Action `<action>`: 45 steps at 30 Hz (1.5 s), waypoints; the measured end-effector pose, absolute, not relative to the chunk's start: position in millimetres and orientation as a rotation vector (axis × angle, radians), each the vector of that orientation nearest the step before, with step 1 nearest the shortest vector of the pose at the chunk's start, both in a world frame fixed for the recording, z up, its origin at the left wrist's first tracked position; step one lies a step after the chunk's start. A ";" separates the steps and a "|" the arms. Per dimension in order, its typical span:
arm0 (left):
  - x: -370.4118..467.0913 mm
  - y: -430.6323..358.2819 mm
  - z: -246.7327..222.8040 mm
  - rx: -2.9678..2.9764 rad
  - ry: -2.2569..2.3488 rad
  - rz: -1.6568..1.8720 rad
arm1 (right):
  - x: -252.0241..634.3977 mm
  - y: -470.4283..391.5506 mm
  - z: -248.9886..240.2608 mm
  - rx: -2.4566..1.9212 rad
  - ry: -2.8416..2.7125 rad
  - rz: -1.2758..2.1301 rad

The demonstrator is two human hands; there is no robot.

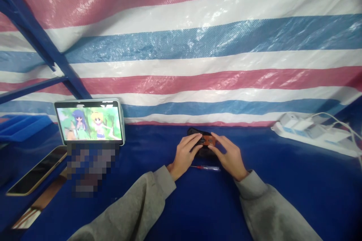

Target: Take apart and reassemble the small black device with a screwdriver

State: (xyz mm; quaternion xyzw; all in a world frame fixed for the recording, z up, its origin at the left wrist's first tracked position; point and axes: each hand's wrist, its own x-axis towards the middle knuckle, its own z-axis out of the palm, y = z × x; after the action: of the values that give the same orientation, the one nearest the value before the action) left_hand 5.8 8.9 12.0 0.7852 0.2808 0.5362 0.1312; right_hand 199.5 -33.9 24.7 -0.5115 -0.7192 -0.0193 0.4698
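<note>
Between my two hands is a small orange-brown piece [208, 141] with dark parts on it, like a small circuit board. My left hand [185, 153] pinches its left end between thumb and fingers. The right end is held by the thumb and index finger of my right hand [229, 156]. A black object [194, 131], partly hidden by my hands, lies just behind and beneath the piece. Close in front of it, a screwdriver [209, 168] with a clear handle and a red collar lies on the blue table [198, 207], its tip pointing left.
A tablet [89, 122] playing a cartoon stands at the left, with a phone [38, 171] in front of it. Blue tray [25, 126] at far left. A white power strip [316, 137] with plugs and cables sits at the right. Striped sheeting [198, 45] hangs behind the table.
</note>
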 end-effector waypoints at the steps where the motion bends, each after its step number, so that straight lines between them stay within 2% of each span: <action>1: 5.8 8.8 12.0 2.275 0.815 1.566 | 199.4 -34.3 25.4 -1.247 -1.767 -0.053; 29: -1.6 8.0 7.0 2.393 0.710 1.537 | 194.2 -37.3 25.7 -1.130 -1.738 -0.083; 45: 2.0 7.2 10.9 2.216 0.692 1.537 | 193.7 -38.8 32.1 -1.192 -1.709 -0.024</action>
State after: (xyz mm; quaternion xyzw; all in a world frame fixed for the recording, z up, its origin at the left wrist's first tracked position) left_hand 2.0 7.2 10.9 0.7833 0.2444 0.5432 0.1778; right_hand 193.7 -38.8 32.1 -0.4940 -0.7080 -0.0097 0.5046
